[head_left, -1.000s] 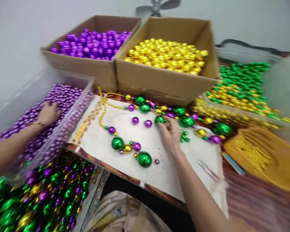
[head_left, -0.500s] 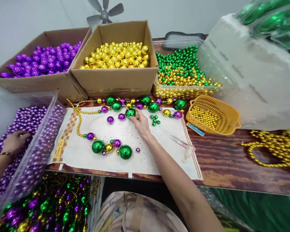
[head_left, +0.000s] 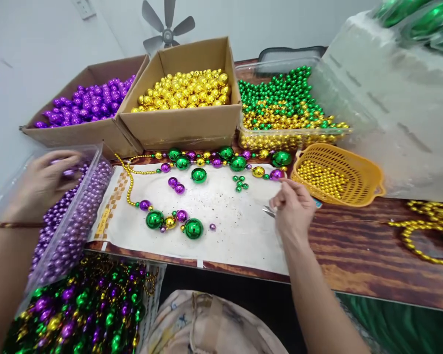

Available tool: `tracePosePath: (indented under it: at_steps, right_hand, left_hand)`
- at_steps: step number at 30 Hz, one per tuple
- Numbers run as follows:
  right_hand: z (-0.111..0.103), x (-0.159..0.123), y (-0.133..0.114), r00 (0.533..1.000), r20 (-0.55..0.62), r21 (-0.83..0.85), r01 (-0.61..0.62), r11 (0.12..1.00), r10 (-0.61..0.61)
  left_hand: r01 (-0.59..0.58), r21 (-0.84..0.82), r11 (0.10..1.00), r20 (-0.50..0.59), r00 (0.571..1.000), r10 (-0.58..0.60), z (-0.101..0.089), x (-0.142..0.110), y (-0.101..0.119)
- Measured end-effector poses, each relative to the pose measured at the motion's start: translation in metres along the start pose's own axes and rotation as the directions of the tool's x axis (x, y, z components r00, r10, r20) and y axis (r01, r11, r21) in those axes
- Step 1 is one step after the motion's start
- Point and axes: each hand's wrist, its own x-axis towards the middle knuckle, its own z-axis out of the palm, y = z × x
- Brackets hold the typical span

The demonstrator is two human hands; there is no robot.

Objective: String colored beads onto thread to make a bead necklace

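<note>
A yellow fabric label on the brown-checked border of a white cloth towel carries lettering too small to read here. The towel lies on a dark, wood-grained worktop. On the left, the person's left hand, blurred, is raised over a clear plastic tub of small pearly purple beads; its fingers curl around a few small round purple beads, their number partly hidden. On the right, the right hand is above the towel's right side, fingers bent and drawn close together; whether they pinch anything cannot be told. Its fingertips are just beside a glossy purple ball ending a far strand. Silver pointed metal tips poke out left of this hand, the rest covered, and it hides most of a small blue object by the orange plastic basket. A strand with large, shiny green balls lies on the towel's near left. Green balls in plastic are cut off at far right.
</note>
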Motion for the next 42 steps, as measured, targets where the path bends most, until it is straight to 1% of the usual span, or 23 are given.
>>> tracePosePath:
  at_steps: [2,3,4,5,6,8,9,10,12,14,18,20,22,23,25,27,29,31,32,34,36,39,42]
  right_hand:
    - [-0.016,-0.004,-0.018,0.998,-0.051,0.035,0.037,0.999,-0.035]
    - [-0.021,-0.009,-0.023,0.997,-0.066,0.022,0.05,0.998,-0.049]
    - [-0.026,-0.016,-0.027,0.995,-0.075,-0.01,0.059,0.998,-0.06]
    - [-0.03,-0.024,-0.027,0.995,-0.076,-0.057,0.06,0.997,-0.065]
    - [-0.035,-0.033,-0.027,0.996,-0.071,-0.112,0.054,0.992,-0.062]
    - [-0.046,-0.052,-0.023,0.998,-0.054,-0.22,0.023,0.975,-0.036]
    - [-0.051,-0.06,-0.02,0.999,-0.045,-0.26,0.005,0.965,-0.018]
    - [-0.057,-0.068,-0.018,0.999,-0.038,-0.291,-0.008,0.957,-0.003]
    - [-0.067,-0.078,-0.014,1.0,-0.029,-0.337,-0.012,0.941,0.003]
    - [-0.075,-0.085,-0.01,1.0,-0.013,-0.376,-0.004,0.927,-0.001]
    - [-0.079,-0.089,0.002,0.997,0.055,-0.449,-0.018,0.893,0.048]
    - [-0.079,-0.09,0.006,0.992,0.093,-0.459,-0.029,0.888,0.081]
    - [-0.079,-0.091,0.01,0.99,0.106,-0.44,-0.034,0.897,0.09]
    - [-0.08,-0.092,0.011,0.99,0.108,-0.422,-0.034,0.906,0.088]
    - [-0.083,-0.093,0.015,0.989,0.115,-0.389,-0.039,0.92,0.091]
    - [-0.088,-0.093,0.021,0.985,0.136,-0.378,-0.049,0.925,0.108]
    - [-0.093,-0.093,0.027,0.979,0.157,-0.385,-0.057,0.921,0.126]
    - [-0.098,-0.092,0.032,0.975,0.171,-0.39,-0.062,0.919,0.139]
    - [-0.1,-0.092,0.035,0.974,0.177,-0.39,-0.062,0.919,0.141]
    - [-0.103,-0.091,0.038,0.969,0.198,-0.393,-0.06,0.918,0.148]
    - [-0.103,-0.09,0.038,0.965,0.217,-0.404,-0.046,0.914,0.144]
    - [-0.101,-0.09,0.035,0.967,0.214,-0.425,-0.038,0.904,0.141]
    - [-0.097,-0.09,0.03,0.971,0.192,-0.406,-0.055,0.912,0.144]
  left_hand:
    - [-0.089,-0.061,0.994,0.136,0.986,0.097,0.057,-0.01,0.044]
    - [-0.162,-0.11,0.981,0.241,0.953,0.184,0.093,-0.015,0.067]
    - [-0.314,-0.159,0.936,0.335,0.874,0.351,0.13,-0.02,0.089]
    - [-0.457,-0.171,0.873,0.41,0.773,0.485,0.168,-0.025,0.11]
    - [-0.562,-0.141,0.815,0.465,0.689,0.555,0.203,-0.029,0.128]
    - [-0.658,-0.035,0.752,0.559,0.611,0.56,0.259,-0.034,0.154]
    - [-0.684,0.021,0.729,0.586,0.599,0.546,0.28,-0.035,0.161]
    - [-0.697,0.065,0.714,0.591,0.604,0.535,0.294,-0.034,0.165]
    - [-0.707,0.136,0.694,0.566,0.63,0.531,0.31,-0.033,0.166]
    - [-0.723,0.19,0.664,0.518,0.649,0.557,0.314,-0.032,0.161]
    - [-0.764,0.267,0.587,0.468,0.636,0.614,0.31,-0.035,0.154]
    - [-0.778,0.261,0.572,0.45,0.622,0.64,0.302,-0.035,0.156]
    - [-0.788,0.227,0.572,0.388,0.612,0.689,0.286,-0.025,0.165]
    - [-0.786,0.209,0.582,0.326,0.617,0.716,0.275,-0.015,0.172]
    - [-0.752,0.192,0.63,0.145,0.657,0.74,0.247,0.018,0.188]
    - [-0.658,0.228,0.718,-0.061,0.726,0.685,0.219,0.066,0.204]
    - [-0.511,0.261,0.819,-0.135,0.821,0.555,0.197,0.12,0.215]
    - [-0.343,0.249,0.906,-0.049,0.93,0.365,0.187,0.168,0.22]
    - [-0.289,0.228,0.93,0.024,0.956,0.291,0.186,0.186,0.22]
    - [-0.249,0.195,0.949,0.115,0.966,0.23,0.191,0.211,0.218]
    - [-0.255,0.153,0.955,0.153,0.961,0.233,0.2,0.221,0.216]
    - [-0.258,0.051,0.965,0.178,0.953,0.246,0.208,0.22,0.217]
    - [-0.275,-0.089,0.957,0.145,0.947,0.286,0.199,0.208,0.221]
